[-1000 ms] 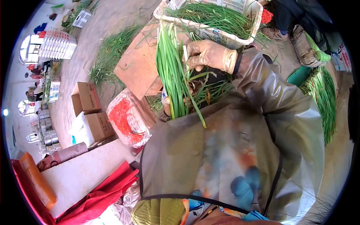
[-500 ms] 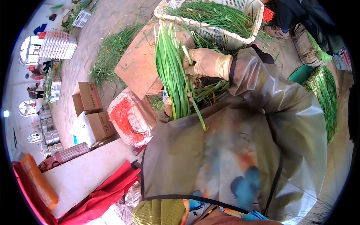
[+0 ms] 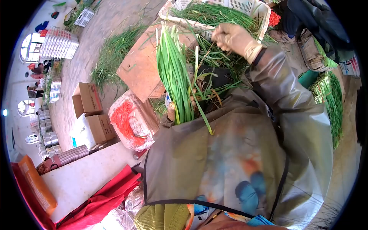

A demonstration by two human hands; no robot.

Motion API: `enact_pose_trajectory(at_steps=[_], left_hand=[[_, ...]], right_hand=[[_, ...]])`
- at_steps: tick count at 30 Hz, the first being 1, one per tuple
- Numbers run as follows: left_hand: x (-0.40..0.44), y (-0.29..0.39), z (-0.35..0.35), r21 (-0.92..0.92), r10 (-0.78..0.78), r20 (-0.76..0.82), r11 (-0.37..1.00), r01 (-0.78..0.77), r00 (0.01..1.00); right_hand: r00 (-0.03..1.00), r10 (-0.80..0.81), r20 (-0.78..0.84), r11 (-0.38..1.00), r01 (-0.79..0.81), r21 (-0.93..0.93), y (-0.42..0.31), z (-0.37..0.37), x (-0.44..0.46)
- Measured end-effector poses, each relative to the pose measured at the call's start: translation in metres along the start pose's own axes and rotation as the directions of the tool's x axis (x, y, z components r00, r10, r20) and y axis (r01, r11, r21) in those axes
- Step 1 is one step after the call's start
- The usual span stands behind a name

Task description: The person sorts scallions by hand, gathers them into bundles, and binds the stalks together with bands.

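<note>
Bunch of long green stalks [image 3: 171, 76] is held in L hand [image 3: 171, 110], fingers wrapped round its lower part & mostly hidden; pale ends are pointed away from apron [image 3: 214, 165], next to brown board [image 3: 140, 69]. Gloved R hand [image 3: 234, 40] is raised over loose greens [image 3: 218, 59], nr white crate [image 3: 184, 21]; its fingers are curled, but whether anything's pinched btwn them can't be told.
</note>
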State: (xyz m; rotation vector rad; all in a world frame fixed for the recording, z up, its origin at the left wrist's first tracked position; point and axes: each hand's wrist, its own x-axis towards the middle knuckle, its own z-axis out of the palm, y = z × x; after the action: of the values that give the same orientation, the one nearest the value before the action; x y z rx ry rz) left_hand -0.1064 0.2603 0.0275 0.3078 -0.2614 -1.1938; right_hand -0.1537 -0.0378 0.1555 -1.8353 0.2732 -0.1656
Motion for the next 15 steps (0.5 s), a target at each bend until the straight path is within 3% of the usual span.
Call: enact_pose_trajectory(at_steps=[2,3,5,6,9,12,15], left_hand=[[0.001,0.001,-0.001,0.072,-0.008,-0.028,0.997,0.01,1.0],[0.001,0.0,0.005,0.068,-0.01,-0.052,0.998,0.013,0.999],[0.003,-0.004,0.016,0.062,-0.021,-0.077,0.998,0.026,0.997],[0.004,-0.005,0.022,0.091,-0.004,-0.089,0.996,0.012,0.996],[0.001,-0.005,0.024,0.22,0.053,-0.128,0.975,-0.024,0.99],[-0.003,-0.006,0.021,0.188,0.074,-0.182,0.981,-0.039,0.98],[0.001,-0.002,0.019,0.199,0.028,-0.106,0.98,-0.007,0.994]], right_hand=[[0.891,0.247,0.38,0.886,-0.366,0.284,0.016,0.01,-0.003],[0.922,0.29,0.258,0.955,-0.263,-0.135,-0.011,0.033,-0.023],[0.962,0.14,0.236,0.81,0.026,-0.586,-0.014,0.055,-0.027],[0.977,-0.027,0.21,0.825,0.14,-0.547,-0.017,0.062,-0.03],[0.88,0.316,0.354,0.942,-0.244,-0.232,-0.022,0.061,-0.021],[0.818,0.4,0.413,0.889,-0.238,-0.39,-0.032,0.051,-0.022],[0.812,0.332,0.48,0.927,-0.189,-0.323,-0.037,0.041,-0.024]])
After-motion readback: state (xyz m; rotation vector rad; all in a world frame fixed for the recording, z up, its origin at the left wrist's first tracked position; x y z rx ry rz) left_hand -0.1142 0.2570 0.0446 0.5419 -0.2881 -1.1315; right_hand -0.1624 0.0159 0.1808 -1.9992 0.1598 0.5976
